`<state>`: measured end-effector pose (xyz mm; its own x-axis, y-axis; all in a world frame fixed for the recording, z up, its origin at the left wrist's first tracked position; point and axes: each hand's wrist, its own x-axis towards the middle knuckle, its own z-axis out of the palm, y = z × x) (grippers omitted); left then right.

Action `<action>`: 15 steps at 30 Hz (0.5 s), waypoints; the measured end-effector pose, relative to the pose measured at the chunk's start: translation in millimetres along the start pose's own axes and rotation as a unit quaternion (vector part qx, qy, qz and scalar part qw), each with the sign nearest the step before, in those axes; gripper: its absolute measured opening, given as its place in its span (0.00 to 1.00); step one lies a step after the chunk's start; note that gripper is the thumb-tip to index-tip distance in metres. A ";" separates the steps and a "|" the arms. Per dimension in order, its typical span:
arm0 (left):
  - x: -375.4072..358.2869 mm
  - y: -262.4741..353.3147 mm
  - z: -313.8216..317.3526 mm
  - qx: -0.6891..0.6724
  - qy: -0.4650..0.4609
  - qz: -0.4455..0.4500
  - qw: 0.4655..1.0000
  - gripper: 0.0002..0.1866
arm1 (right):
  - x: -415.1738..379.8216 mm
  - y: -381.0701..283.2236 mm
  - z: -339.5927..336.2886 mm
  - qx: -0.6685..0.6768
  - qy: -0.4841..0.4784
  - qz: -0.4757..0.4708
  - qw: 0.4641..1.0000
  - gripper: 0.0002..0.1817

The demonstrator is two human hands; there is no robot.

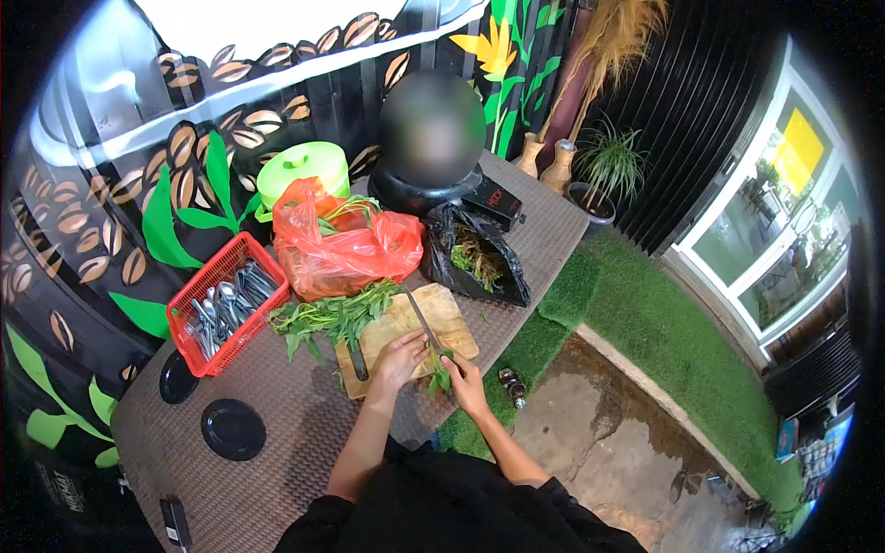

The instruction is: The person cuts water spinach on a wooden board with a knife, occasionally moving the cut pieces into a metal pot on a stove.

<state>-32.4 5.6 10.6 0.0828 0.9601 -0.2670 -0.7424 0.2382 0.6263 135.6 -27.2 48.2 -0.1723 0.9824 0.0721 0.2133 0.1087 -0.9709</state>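
My right hand (466, 385) is closed around a knife (422, 311), its blade pointing away from me over the wooden cutting board (446, 311). Leafy greens (439, 376) show beside the right fingers, between my hands. My left hand (403, 359) is just left of the blade, fingers together and bent; whatever they grip is too small to make out. A pile of long green-leaved stems (346, 316) lies across the board's far left edge. Near it, a dark handle (358, 360) rests on the board.
Behind the board stand a red plastic bag (341, 249) of greens and an open black bag (502, 267) holding plant scraps. A red basket (241, 343) of cutlery, a lime-green lidded pot (302, 170) and a black plate (232, 429) share the woven-textured table (295, 507).
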 end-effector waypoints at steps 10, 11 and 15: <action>3.1 -19.3 -20.3 -0.070 0.017 -0.030 0.997 0.16 | 4.4 21.6 3.4 0.013 -0.074 -0.077 0.994 0.19; 4.6 -22.0 -21.8 -0.070 0.017 -0.029 0.997 0.16 | 3.7 21.3 3.2 0.013 -0.074 -0.078 0.994 0.19; 7.1 -31.5 -15.8 -0.114 0.057 0.007 0.992 0.15 | -1.6 -7.7 0.7 -0.146 -0.041 -0.054 0.987 0.19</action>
<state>-18.9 2.5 -22.6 0.0054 0.9371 -0.3490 -0.8747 0.1735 0.4525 133.6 -29.7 55.4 -0.2848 0.9481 0.1415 0.4551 0.2636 -0.8505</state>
